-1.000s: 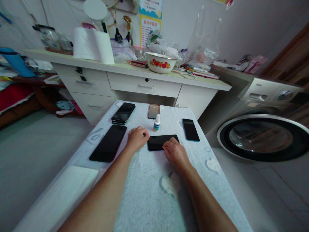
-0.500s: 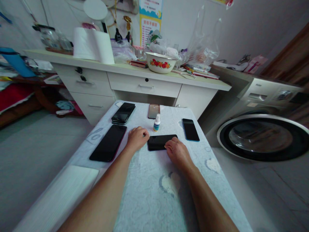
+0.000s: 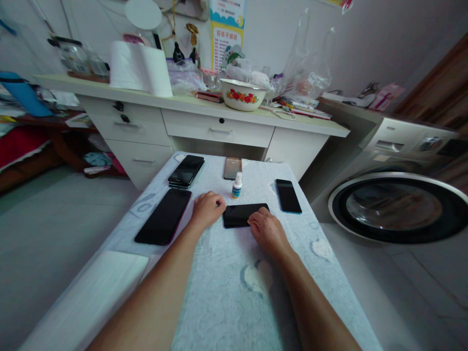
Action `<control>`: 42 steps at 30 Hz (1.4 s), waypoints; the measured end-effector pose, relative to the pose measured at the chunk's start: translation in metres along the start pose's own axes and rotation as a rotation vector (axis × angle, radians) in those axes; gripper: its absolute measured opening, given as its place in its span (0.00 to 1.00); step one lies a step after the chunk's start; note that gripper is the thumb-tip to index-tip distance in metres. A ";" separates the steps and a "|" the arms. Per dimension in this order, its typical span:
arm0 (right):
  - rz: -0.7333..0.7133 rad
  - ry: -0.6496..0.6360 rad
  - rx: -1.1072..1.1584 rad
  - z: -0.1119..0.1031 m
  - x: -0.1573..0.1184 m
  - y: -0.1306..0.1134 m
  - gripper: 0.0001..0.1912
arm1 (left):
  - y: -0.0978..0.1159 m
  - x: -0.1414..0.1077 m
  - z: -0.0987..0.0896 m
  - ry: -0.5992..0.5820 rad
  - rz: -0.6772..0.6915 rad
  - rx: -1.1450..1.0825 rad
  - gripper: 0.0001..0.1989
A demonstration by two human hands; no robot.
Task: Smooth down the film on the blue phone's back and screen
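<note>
A black phone (image 3: 237, 215) lies crosswise on the cloth-covered table. At its left end, my left hand (image 3: 209, 208) rests with its fingers curled; the fingertips are hidden. My right hand (image 3: 265, 225) has its fingers pressed together over the lower right part of that phone, and anything between them is too small to make out. Just behind the phone stands a small white spray bottle (image 3: 237, 186) with a blue and yellow label. A large dark phone (image 3: 164, 217) lies left of my left hand, and a blue-edged phone (image 3: 288, 196) lies to the right.
Stacked phones (image 3: 186, 169) lie at the table's back left, and a reddish-framed phone or case (image 3: 233, 168) at the back middle. Behind is a white desk (image 3: 219, 130) with a flowered bowl (image 3: 243, 96), paper rolls (image 3: 141, 68) and plastic bags. A washing machine (image 3: 398, 146) stands at the right.
The whole view has shifted very slightly. Both hands keep nearly the same pose, and the phones and bottle stay in place.
</note>
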State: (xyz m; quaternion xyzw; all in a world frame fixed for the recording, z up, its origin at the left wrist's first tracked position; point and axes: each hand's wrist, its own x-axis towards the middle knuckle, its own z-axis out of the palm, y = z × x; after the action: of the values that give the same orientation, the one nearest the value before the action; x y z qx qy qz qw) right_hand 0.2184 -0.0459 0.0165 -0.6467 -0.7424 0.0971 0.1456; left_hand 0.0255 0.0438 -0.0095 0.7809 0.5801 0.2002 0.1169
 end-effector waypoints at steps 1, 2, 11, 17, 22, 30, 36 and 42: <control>-0.001 0.001 0.002 0.000 0.000 0.000 0.09 | 0.000 0.000 0.000 0.003 0.003 0.001 0.09; -0.001 0.002 0.003 0.000 0.000 0.000 0.09 | 0.000 0.000 0.000 0.006 0.007 0.002 0.09; -0.011 0.008 0.017 0.001 0.000 0.002 0.09 | -0.001 0.000 0.001 0.011 0.014 -0.004 0.09; 0.004 0.009 0.003 0.001 0.000 0.002 0.09 | -0.001 0.000 0.001 0.012 0.014 0.002 0.10; 0.005 0.008 -0.001 0.001 0.000 0.001 0.09 | 0.000 0.000 0.000 0.011 0.009 -0.007 0.09; 0.007 0.010 0.010 0.000 -0.001 0.000 0.09 | 0.000 0.000 0.001 0.017 0.001 -0.018 0.09; -0.003 0.010 -0.013 0.000 -0.001 0.000 0.08 | 0.000 0.000 0.000 0.015 0.005 -0.010 0.09; -0.001 0.013 0.000 0.000 -0.001 -0.001 0.09 | -0.001 0.000 0.001 0.008 -0.004 -0.011 0.09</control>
State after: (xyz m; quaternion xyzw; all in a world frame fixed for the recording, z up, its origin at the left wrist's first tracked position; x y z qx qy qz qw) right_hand 0.2181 -0.0471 0.0170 -0.6470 -0.7417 0.0930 0.1506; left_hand 0.0256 0.0444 -0.0105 0.7782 0.5810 0.2062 0.1193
